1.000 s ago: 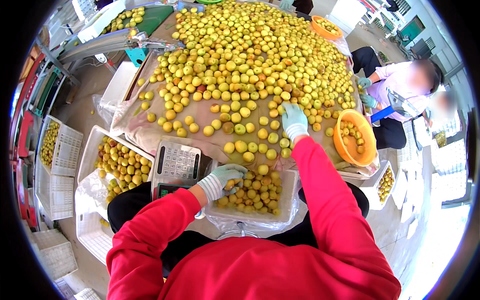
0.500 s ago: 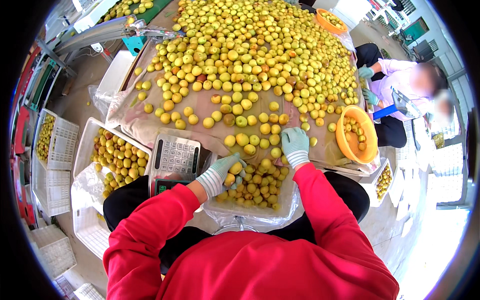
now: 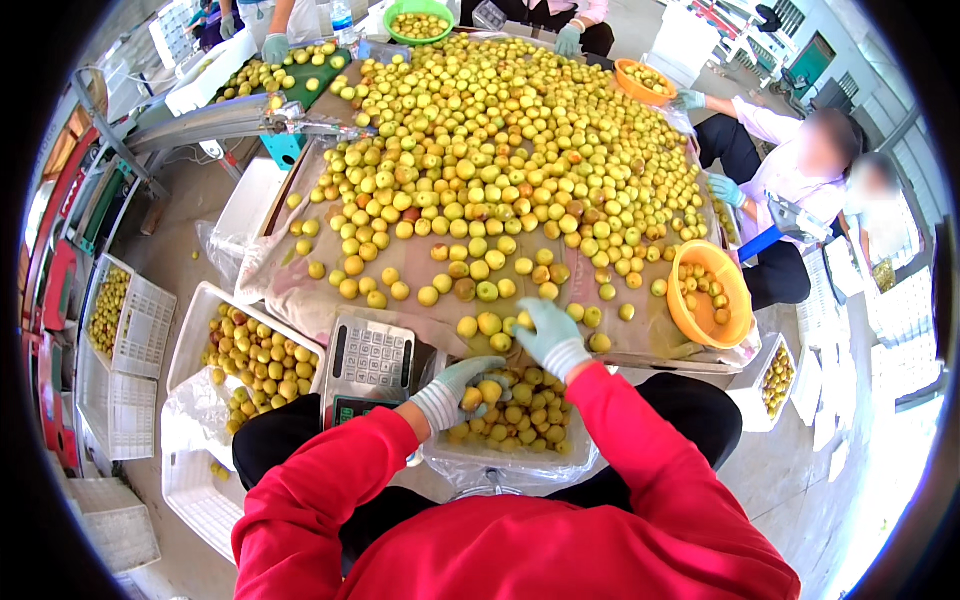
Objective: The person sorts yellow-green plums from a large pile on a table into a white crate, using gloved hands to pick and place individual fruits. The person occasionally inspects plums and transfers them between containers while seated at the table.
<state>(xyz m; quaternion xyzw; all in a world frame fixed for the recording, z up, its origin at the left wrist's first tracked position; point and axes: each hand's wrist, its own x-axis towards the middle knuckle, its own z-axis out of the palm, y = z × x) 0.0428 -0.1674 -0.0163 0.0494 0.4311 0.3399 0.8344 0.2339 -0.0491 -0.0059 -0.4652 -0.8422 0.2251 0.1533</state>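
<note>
My left hand (image 3: 458, 385), in a pale striped knit glove, is curled round two small yellow fruits (image 3: 489, 391) above a plastic-lined crate (image 3: 582, 455) in front of me. Several more round yellow-green fruits (image 3: 520, 425) fill this crate. On the table's near edge, my gloved right hand (image 3: 552, 335) bends its fingers round a yellow-green fruit (image 3: 525, 320); its palm side is hidden. Loose fruits (image 3: 489, 323) lie just left of it, and a big heap of the same fruits (image 3: 470, 150) spreads over the cloth-covered table (image 3: 300, 285).
A keypad scale (image 3: 368, 360) stands left of the crate, beside a white crate of fruit (image 3: 186, 345). An orange basin (image 3: 735, 325) sits at the table's right corner. Co-workers' gloved hands (image 3: 727, 190) are at the right and far edges. A metal conveyor frame (image 3: 210, 125) juts in at left.
My right hand has moved left across the near fruits and closed round one. My left hand stays over the crate with its fruits. The view has tilted up, showing more of the far side.
</note>
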